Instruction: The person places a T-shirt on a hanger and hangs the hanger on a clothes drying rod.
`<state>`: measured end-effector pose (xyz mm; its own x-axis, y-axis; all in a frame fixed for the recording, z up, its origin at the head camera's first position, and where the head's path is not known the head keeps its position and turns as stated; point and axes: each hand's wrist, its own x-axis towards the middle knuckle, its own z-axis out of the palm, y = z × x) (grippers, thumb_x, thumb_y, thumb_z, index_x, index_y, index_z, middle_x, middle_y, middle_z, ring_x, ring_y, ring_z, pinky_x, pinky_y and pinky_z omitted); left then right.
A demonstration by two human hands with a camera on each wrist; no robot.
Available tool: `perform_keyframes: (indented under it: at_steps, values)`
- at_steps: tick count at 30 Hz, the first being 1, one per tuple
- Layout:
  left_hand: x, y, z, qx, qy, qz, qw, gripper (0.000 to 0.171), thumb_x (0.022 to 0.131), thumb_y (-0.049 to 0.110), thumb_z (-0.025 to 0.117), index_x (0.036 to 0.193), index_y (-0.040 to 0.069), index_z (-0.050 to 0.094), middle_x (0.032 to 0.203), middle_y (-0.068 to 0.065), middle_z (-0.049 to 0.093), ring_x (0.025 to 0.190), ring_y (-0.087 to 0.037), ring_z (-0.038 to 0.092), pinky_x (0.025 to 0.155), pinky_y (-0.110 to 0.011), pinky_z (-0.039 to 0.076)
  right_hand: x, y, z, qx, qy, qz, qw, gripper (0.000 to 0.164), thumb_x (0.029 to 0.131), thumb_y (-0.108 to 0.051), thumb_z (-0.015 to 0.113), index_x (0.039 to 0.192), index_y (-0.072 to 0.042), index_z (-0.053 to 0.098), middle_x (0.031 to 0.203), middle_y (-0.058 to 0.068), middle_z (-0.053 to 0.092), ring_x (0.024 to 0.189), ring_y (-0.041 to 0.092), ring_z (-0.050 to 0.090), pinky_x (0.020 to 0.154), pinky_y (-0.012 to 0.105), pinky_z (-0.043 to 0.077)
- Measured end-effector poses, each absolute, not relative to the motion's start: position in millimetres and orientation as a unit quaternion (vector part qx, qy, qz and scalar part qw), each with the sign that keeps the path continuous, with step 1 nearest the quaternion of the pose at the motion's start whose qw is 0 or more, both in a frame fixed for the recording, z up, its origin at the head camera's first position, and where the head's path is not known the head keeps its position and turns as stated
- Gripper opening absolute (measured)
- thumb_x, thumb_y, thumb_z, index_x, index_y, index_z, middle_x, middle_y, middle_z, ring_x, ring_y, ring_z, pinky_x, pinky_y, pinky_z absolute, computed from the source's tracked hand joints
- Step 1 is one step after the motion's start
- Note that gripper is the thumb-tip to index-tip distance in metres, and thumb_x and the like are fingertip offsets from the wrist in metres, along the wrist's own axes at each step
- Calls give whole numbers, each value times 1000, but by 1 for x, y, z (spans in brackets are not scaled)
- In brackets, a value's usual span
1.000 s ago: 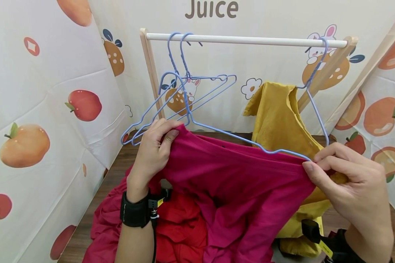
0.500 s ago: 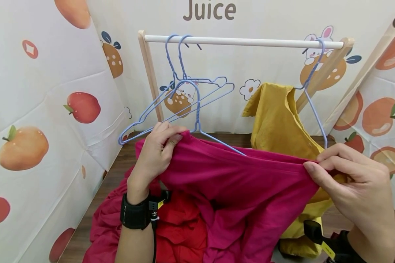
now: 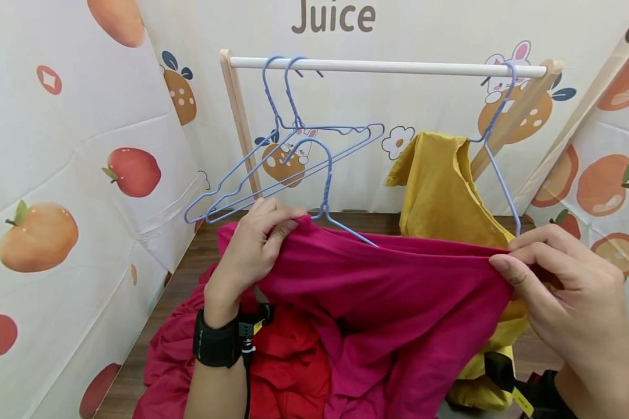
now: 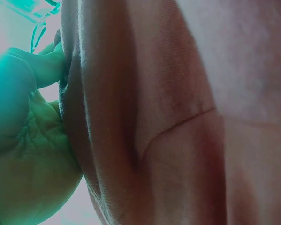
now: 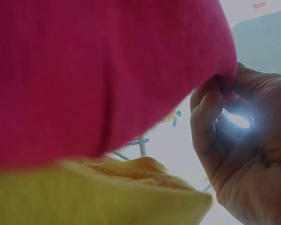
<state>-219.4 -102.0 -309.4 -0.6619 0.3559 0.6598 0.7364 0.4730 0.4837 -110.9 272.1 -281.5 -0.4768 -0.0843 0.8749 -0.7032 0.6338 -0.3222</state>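
A magenta garment (image 3: 393,285) is stretched between both hands, its long top edge running from one to the other. My left hand (image 3: 254,244) pinches its left upper corner between thumb and fingers. At the far right end of that edge, my right hand (image 3: 566,291) pinches the cloth, also seen from the palm side by the right wrist camera. A blue wire hanger (image 3: 327,180) stands in the top opening, hook up; its lower part is hidden by the cloth. Magenta fabric (image 5: 107,70) fills much of the right wrist view, with folds and a seam in the left.
Behind stands a rack with a white rail (image 3: 388,67). Two blue hangers (image 3: 288,128) hang at its left, and a yellow garment (image 3: 435,180) hangs on another at its right. Red cloth (image 3: 288,366) and dark pink cloth (image 3: 173,343) lie heaped on the wooden surface.
The hanger has slid left and down into the magenta garment; its right arm, in view one second ago, is now mostly inside the cloth. Both hands keep their pinch, with slight shifts.
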Motion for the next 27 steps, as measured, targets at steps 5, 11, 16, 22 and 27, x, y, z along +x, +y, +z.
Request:
perform_keyframes:
  at_steps: [5,11,16,22,27]
  values:
    - [-218,-100,-309,-340,-827,-384,231,22,101,10,60,115,14,77,88,2,62,86,-13,48,76,-31,39,-109,268,-283,237,-790,333,456,26,88,-15,81,68,-3,70,88,-4,65,80,-8,54,71,3,38]
    - [-215,-100,-309,-335,-836,-376,218,22,101,13,62,117,17,77,84,3,58,83,-13,45,75,-31,38,-109,258,-285,239,-797,317,455,27,90,-19,80,70,-4,70,89,3,64,84,-8,55,73,2,40]
    - [-212,-99,-308,-339,-838,-374,209,23,101,13,63,118,20,77,81,4,55,83,-12,46,74,-31,38,-112,250,-285,249,-779,335,468,36,91,-24,78,67,0,67,86,7,62,83,-6,55,73,4,39]
    - [-211,-99,-307,-355,-830,-377,210,23,100,12,64,117,20,78,80,5,56,83,-10,46,71,-29,38,-114,240,-285,271,-798,316,435,43,95,-40,70,70,-5,68,86,5,60,83,-6,53,74,5,39]
    - [-211,-99,-306,-358,-822,-385,218,23,100,12,64,118,19,77,81,4,55,83,-10,46,72,-29,38,-120,236,-288,302,-827,279,384,43,98,-49,61,75,-14,67,88,-1,60,79,-8,51,72,7,42]
